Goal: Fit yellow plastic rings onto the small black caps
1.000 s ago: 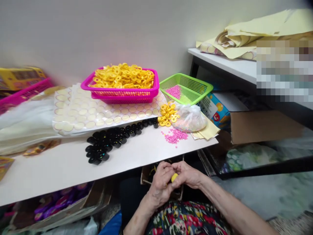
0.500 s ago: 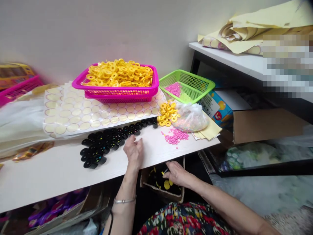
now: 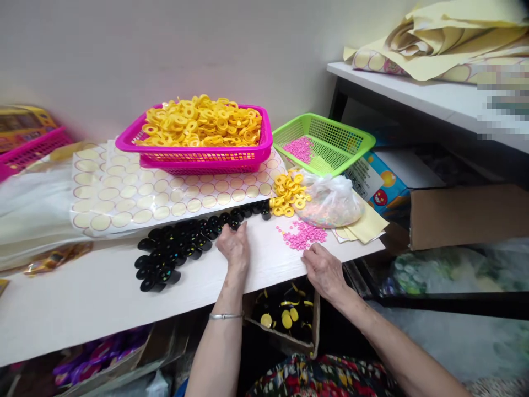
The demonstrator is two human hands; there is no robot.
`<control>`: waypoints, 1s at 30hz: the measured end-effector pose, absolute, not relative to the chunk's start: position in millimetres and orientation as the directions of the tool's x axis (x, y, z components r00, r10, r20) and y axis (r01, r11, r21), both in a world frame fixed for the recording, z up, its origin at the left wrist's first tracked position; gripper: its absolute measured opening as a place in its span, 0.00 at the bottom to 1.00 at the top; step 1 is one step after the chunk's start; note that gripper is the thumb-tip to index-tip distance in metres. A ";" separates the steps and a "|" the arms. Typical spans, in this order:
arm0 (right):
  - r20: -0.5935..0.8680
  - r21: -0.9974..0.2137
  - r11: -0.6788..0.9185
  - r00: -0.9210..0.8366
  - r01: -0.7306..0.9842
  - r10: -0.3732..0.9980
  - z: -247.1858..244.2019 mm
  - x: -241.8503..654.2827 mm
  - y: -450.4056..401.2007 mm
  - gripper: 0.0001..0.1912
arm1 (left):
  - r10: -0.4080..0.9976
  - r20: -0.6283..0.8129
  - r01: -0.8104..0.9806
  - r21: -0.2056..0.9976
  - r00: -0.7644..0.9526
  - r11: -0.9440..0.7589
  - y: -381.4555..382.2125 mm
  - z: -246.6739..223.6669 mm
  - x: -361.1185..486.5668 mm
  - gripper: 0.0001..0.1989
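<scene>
My left hand [image 3: 235,245] is at the right end of a cluster of small black round cups [image 3: 173,248], its fingers curled at a black cup [image 3: 235,224] between fingertips and thumb. Coloured specks show inside several cups in the cluster. At the table's front edge, my right hand [image 3: 324,270] is closed, its fingertips at the near side of a scatter of small pink beads [image 3: 303,236]; whatever it pinches is hidden. Loose yellow rings [image 3: 288,193] lie behind the beads. Below the edge, a cardboard box [image 3: 289,344] holds black pieces with yellow discs [image 3: 286,318].
A pink basket [image 3: 198,149] heaped with yellow rings stands on sticker sheets [image 3: 144,193]. A green basket [image 3: 351,138] with pink beads and a tied plastic bag [image 3: 333,201] are at the right. Further right are an open carton [image 3: 467,218] and a white shelf [image 3: 405,99].
My right hand has risen from the cardboard box to the pink beads, leaving the box's contents in view. My left hand has shifted slightly to the black cups at the row's right.
</scene>
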State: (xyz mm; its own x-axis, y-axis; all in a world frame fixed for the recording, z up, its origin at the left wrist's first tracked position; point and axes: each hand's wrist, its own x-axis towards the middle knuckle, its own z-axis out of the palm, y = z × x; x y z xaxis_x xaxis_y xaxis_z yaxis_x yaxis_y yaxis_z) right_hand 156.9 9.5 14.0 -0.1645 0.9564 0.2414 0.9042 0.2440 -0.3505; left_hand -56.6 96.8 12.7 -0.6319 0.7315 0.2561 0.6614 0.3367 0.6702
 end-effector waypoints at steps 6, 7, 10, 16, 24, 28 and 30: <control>0.210 -0.271 0.244 -0.190 0.931 0.959 11.6 155.9 10.0 0.09 | 0.745 0.264 0.666 0.680 -0.612 0.306 93.6 15.3 -55.8 0.14; 0.202 -0.273 0.239 -0.187 0.932 0.961 11.8 156.5 10.1 0.09 | 0.758 0.262 0.670 0.683 -0.597 0.292 89.3 15.8 -54.9 0.14; 0.200 -0.336 0.241 -0.181 0.911 0.963 14.3 157.4 10.3 0.10 | 0.829 0.257 0.689 0.698 -0.496 0.196 68.3 15.0 -48.7 0.12; 0.333 -0.636 0.417 -0.257 0.649 0.907 30.3 145.5 13.7 0.07 | 0.953 0.230 0.605 0.793 -0.197 -0.067 20.6 1.6 -23.5 0.10; 0.357 -0.518 0.567 -0.440 0.641 0.824 36.7 120.0 33.1 0.10 | 0.929 0.366 0.691 0.687 -0.061 -0.226 14.1 -5.1 -17.2 0.08; 0.305 -0.336 0.593 -0.511 0.732 0.804 40.2 115.1 36.2 0.11 | 0.924 0.380 0.706 0.664 -0.032 -0.248 14.0 -3.5 -17.9 0.05; 0.260 -0.265 0.584 -0.527 0.767 0.809 43.1 112.9 36.3 0.09 | 0.925 0.380 0.714 0.656 -0.032 -0.245 13.2 -3.2 -17.8 0.05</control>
State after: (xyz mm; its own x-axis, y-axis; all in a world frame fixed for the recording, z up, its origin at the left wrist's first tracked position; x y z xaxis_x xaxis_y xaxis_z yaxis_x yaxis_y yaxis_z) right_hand 112.9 36.3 43.1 -0.5270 0.8093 0.2596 0.7669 0.5844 -0.2651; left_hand -17.8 13.2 -3.2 -0.0317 0.9245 0.3798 0.7141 -0.2450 0.6558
